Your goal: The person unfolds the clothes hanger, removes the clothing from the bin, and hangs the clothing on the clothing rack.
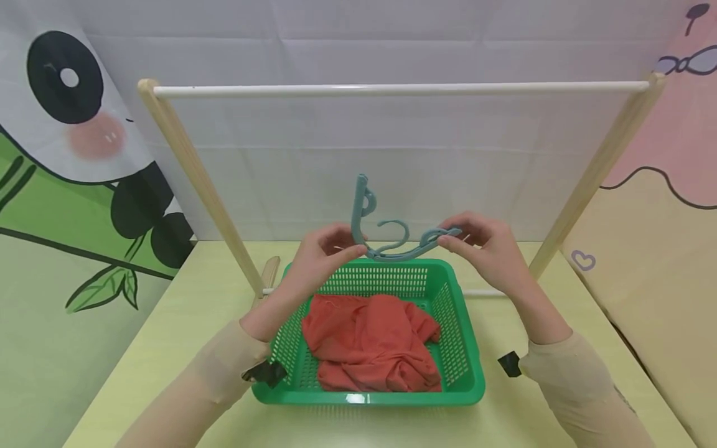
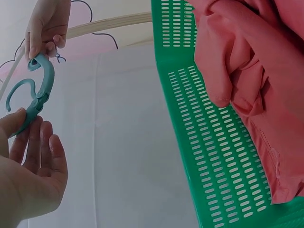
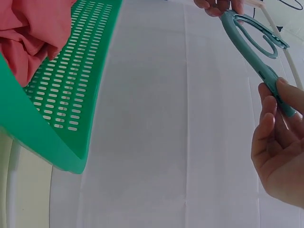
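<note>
A blue-green folding clothes hanger (image 1: 400, 254) is held up between both hands, above the back rim of a green basket (image 1: 370, 398). My left hand (image 1: 323, 256) pinches it near the middle joint, where one arm stands folded upward. At the other arm's end, my right hand (image 1: 486, 249) pinches the tip between thumb and fingers. The hook curls up between the two arms. In the right wrist view, the hanger (image 3: 249, 54) slants between the hands. Crumpled red cloth (image 1: 381, 342) lies in the basket; its kind cannot be told.
A drying rack stands behind the basket, with wooden side posts (image 1: 196, 174) and a white top rail (image 1: 392, 90). Under everything is a pale yellow table (image 1: 168, 373). A white curtain with printed cartoon figures hangs at the back and sides.
</note>
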The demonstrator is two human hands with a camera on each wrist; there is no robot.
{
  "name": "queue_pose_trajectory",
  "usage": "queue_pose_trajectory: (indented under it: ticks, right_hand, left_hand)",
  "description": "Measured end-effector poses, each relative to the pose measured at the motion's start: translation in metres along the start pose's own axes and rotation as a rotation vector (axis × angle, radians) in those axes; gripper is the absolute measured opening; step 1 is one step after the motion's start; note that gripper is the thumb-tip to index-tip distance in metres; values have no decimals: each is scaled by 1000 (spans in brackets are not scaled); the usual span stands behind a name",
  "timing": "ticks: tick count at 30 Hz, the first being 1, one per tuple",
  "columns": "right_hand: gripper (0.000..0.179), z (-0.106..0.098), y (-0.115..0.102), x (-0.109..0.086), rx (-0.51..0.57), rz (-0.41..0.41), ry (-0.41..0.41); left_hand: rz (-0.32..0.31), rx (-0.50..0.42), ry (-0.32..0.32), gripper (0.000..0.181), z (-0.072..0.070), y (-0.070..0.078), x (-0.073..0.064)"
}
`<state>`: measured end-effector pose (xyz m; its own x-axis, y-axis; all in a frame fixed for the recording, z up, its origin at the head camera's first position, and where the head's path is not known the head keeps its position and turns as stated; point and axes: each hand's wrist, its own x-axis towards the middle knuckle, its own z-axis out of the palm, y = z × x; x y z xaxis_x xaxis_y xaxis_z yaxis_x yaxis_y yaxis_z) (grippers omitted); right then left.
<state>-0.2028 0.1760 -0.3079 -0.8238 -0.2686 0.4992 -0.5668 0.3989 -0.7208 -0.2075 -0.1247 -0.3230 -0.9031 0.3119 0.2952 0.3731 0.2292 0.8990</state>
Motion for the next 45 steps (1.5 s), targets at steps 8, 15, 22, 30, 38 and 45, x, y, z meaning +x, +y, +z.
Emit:
queue_pose_trajectory:
  ticks: [8,15,22,30,38,45]
  right_hand:
    - [13,0,2,-2,-89,1,-49]
    - [10,0,2,-6,-144,-1,-90]
    - [10,-1,-1,-6,-163,12,-67]
    - [14,-7,-1,-6,-111,36,22]
    - [14,-10,3,-6,-10,1,83]
    - [14,-11,6,-7,70,-11,138]
  left_hand:
    - [-12,45,27,29,-10,11,4]
    - [26,93,22,33,-22,26,9]
    - [83,202,9,28,-25,26,12]
    - [94,130,65,27,-34,22,10]
    - [66,36,109,19,-45,12,5]
    - [48,-21,103,24,-50,4,2]
